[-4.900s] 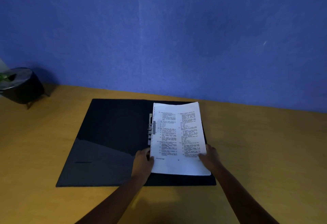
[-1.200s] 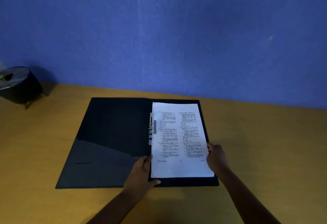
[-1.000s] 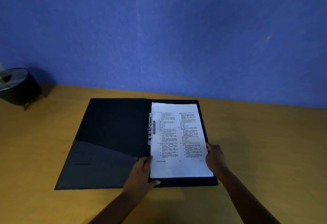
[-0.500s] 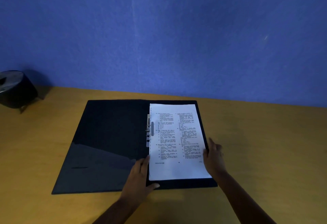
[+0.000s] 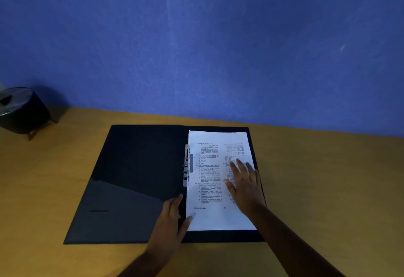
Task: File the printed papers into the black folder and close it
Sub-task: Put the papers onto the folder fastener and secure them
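Observation:
The black folder (image 5: 135,180) lies open flat on the wooden table. A stack of white printed papers (image 5: 207,189) rests on its right half, beside the metal clip (image 5: 186,167) at the spine. My right hand (image 5: 244,184) lies flat on the right side of the papers, fingers spread. My left hand (image 5: 172,217) rests on the folder at the papers' lower left corner, thumb touching the sheet's edge. Neither hand grips anything.
A dark round pot (image 5: 20,110) on small legs stands at the far left by the blue wall (image 5: 196,47). Bare wooden table (image 5: 328,189) stretches to the right of the folder and in front of it.
My right hand has moved from the papers' right edge up onto the sheet and now lies flat on it. My left hand stays at the lower left corner.

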Available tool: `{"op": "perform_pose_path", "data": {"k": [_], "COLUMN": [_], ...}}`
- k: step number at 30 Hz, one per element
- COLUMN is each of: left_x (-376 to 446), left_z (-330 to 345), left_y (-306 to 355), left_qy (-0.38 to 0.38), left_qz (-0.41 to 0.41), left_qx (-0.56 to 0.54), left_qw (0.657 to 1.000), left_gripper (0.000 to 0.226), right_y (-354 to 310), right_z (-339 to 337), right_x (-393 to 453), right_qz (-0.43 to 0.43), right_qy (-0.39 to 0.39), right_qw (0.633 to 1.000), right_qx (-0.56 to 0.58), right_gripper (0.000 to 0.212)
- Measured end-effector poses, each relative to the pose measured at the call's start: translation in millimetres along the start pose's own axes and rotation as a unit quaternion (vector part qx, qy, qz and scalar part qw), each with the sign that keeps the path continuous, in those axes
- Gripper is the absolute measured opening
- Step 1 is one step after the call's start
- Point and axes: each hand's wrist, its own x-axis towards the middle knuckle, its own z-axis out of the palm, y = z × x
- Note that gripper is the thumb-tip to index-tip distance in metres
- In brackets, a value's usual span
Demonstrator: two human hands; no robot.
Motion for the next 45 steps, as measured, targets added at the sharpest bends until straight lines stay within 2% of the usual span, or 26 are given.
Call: {"op": "perform_pose_path", "data": {"k": [3,18,25,30,35,37,40,43,45], "left_x": [5,101,147,160,156,144,108,66,44], "left_z": [-1,-15,-22,-19,-22,-22,-10,14,35], "left_y": [-2,14,37,45,44,43,44,50,52], "left_qy": [0.004,0.067,0.037,-0.027,-0.008,0.019,0.048,-0.043,-0.070], "left_qz": [-0.001,-0.040,-0.105,-0.082,-0.084,-0.050,0.065,0.158,0.251], "left_qx": [-0.007,-0.047,0.028,0.022,-0.006,0.020,0.089,0.123,0.201], "left_qw": [1.000,0.996,0.993,0.996,0.996,0.998,0.993,0.979,0.944], "left_gripper": [0.059,0.057,0.052,0.050,0.050,0.049,0.049,0.052,0.052], "right_y": [0,4,6,5,4,5,6,5,7], "right_z": [9,24,25,23,22,22,23,24,23], "right_x": [6,7,7,6,5,5,5,6,7], "right_qz": [-0.014,-0.018,-0.018,-0.023,-0.023,-0.023,-0.021,-0.022,-0.015], "right_qy": [-0.021,0.010,0.008,0.014,0.015,0.012,0.010,0.013,0.012], "right_qw": [0.999,0.999,0.999,0.999,0.999,0.999,0.999,0.999,0.999], "right_qx": [-0.022,-0.027,-0.037,-0.029,-0.023,-0.025,-0.024,-0.027,-0.028], "right_gripper": [0.061,0.057,0.056,0.056,0.055,0.055,0.054,0.055,0.056]}}
